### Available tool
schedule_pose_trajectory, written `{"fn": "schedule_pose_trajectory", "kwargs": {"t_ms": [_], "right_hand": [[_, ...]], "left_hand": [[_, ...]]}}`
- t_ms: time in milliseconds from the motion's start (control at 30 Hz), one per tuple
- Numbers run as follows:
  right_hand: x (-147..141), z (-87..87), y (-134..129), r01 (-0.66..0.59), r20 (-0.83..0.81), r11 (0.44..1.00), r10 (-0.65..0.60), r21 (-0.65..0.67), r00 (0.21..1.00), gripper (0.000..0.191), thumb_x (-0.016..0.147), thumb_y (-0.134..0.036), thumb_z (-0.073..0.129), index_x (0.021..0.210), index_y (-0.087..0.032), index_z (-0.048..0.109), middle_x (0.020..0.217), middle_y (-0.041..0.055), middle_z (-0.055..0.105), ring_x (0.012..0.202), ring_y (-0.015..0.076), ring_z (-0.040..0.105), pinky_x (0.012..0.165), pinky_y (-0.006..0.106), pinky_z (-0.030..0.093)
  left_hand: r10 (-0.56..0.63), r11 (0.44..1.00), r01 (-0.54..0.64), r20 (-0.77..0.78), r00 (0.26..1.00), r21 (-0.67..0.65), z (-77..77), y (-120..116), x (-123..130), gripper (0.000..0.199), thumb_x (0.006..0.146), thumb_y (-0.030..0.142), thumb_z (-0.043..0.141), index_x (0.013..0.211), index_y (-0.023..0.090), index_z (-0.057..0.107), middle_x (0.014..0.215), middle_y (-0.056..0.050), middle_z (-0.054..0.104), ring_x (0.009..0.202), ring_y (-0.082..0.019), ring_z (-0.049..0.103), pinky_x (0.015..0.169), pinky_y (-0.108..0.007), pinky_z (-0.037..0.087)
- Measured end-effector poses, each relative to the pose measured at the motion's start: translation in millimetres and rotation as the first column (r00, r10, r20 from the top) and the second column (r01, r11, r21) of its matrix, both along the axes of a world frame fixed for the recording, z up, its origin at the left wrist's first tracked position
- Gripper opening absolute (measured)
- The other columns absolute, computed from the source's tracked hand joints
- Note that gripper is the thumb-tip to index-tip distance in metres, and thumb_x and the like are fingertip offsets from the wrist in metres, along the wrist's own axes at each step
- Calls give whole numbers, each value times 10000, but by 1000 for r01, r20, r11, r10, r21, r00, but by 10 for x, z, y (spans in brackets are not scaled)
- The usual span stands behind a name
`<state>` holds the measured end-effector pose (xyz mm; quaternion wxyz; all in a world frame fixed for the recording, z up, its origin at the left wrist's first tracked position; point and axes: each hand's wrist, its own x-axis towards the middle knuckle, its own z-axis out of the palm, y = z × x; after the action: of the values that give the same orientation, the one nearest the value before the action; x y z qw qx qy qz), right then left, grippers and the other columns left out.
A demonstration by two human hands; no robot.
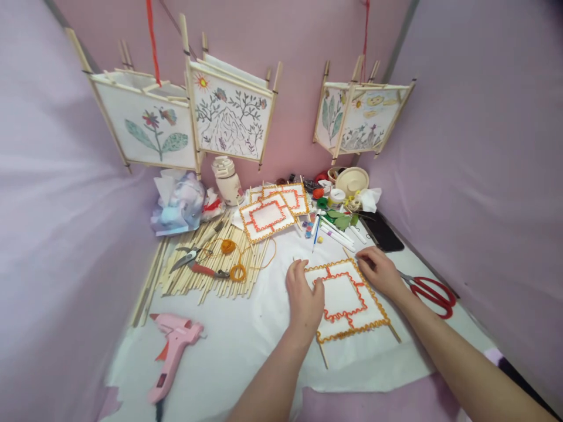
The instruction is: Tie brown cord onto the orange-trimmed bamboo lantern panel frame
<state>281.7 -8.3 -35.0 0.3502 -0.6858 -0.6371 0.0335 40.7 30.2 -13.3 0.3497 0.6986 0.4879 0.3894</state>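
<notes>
Trim on the white panel (345, 299) near the worktop's front edge looks complete: yellow braid rings its border and orange cord traces an inner frame. The left hand (304, 296) lies flat and open on its left side, the right hand (379, 271) presses its far right corner, seemingly grasping nothing. Similar trimmed panels (275, 211) are stacked toward the back.

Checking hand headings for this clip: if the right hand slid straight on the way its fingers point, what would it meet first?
The right hand points up-left across the trimmed panel's top edge. Beyond it, the white markers look like the first thing in line, though depth is hard to judge.
</notes>
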Motion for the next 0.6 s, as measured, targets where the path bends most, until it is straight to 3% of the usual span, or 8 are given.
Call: {"fn": "schedule_pose_trajectory", "kwargs": {"t_ms": [367, 433, 500, 567, 600], "right_hand": [[7, -20, 25, 8, -15, 999, -8, 38, 1000, 120, 824, -191, 503, 879, -196, 610, 848, 52, 604, 796, 199, 576, 740, 326, 457], [14, -17, 27, 1, -8, 999, -1, 40, 1000, 121, 816, -185, 498, 857, -193, 611, 831, 52, 599, 791, 200, 573, 736, 323, 455], [29, -22, 30, -10, -6, 999, 10, 45, 1000, 129, 814, -184, 493, 851, -191, 616, 830, 53, 599, 791, 199, 573, 739, 323, 454], [47, -37, 33, -20, -8, 998, 20, 52, 1000, 139, 815, -189, 488, 848, -188, 623, 830, 56, 600, 791, 200, 574, 744, 326, 455], [56, -46, 35, -23, -11, 998, 24, 57, 1000, 142, 815, -193, 487, 843, -186, 626, 826, 58, 600, 790, 202, 573, 745, 328, 454]], "left_hand": [[38, 993, -38, 1, 999, 108, -81, 25, -35, 440, 785, 126, 518, 1221, 149, 454, 1277, -148, 448, 1275, -267, 393, 1101, -478, 324], [68, 987, -72, 33, 997, 146, -38, 8, -34, 420, 785, 113, 508, 1202, 148, 467, 1266, -149, 457, 1264, -261, 401, 1100, -478, 323], [95, 979, -110, 96, 991, 170, 124, -64, -11, 383, 793, 111, 499, 1175, 151, 487, 1252, -145, 474, 1251, -250, 413, 1100, -469, 320], [46, 987, -73, 184, 982, 142, 439, -222, 7, 344, 810, 134, 511, 1152, 163, 507, 1226, -128, 507, 1219, -236, 450, 1082, -450, 343], [-31, 995, 8, 239, 971, 98, 650, -338, 2, 309, 821, 160, 524, 1130, 176, 524, 1185, -112, 542, 1168, -225, 495, 1052, -432, 380]]}}
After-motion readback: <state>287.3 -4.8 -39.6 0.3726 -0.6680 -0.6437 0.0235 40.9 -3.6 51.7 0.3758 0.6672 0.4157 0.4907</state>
